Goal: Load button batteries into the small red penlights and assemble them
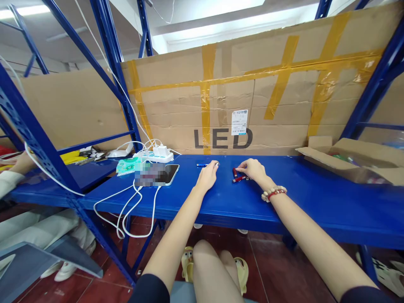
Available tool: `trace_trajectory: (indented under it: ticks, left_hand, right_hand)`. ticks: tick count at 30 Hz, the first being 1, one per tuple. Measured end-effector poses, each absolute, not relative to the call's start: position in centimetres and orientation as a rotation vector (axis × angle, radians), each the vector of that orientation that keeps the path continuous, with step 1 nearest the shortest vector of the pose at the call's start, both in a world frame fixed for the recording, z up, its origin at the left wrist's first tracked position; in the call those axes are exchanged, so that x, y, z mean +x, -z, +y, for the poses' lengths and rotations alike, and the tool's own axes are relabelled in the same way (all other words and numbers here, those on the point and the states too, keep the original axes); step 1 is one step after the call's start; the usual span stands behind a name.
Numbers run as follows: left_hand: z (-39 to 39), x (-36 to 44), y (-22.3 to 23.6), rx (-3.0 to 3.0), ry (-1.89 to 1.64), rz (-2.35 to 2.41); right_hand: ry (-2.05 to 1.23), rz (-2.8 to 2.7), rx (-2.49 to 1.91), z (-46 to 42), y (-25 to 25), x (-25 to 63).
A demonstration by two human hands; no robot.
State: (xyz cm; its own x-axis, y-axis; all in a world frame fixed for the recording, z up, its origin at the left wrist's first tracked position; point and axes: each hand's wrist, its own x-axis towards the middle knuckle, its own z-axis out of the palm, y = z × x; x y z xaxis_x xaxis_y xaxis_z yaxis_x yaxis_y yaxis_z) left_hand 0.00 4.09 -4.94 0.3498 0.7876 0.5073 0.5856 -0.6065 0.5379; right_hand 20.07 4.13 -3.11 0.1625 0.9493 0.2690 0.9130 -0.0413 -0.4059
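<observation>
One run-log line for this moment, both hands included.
left hand at small silver piece | blue stick beside it | right hand at red sticks | phone and power strip left | open carton right

From here I see a smooth, glossy blue tabletop (303,193), painted metal-looking posts (107,50), matt brown cardboard (176,113) under shiny yellow tape (205,101), a smooth white plastic power strip (162,157), and small red pieces (235,172) with a glossy finish

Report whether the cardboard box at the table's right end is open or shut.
Open: the cardboard box has its flaps spread outward, and some green contents show inside.
</observation>
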Motion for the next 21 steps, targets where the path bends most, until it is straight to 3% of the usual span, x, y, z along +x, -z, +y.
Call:
trace_trajectory:
  ticks: [3,9,21]
  left_hand:
    - [4.0,0.0,4.9,2.361,-1.139,1.157]
    - [4.5,0.2,5.3,2.410,-1.149,1.072]
    - [5.4,1.0,5.7,2.454,-1.231,0.846]
  right_hand:
    - [-0.199,-1.646,-1.726,4.2,3.0,19.4]
    - [-0.741,-1.485,-1.171,4.3,2.6,17.9]
    - [-0.752,-1.678,-0.972,5.0,3.3,18.3]
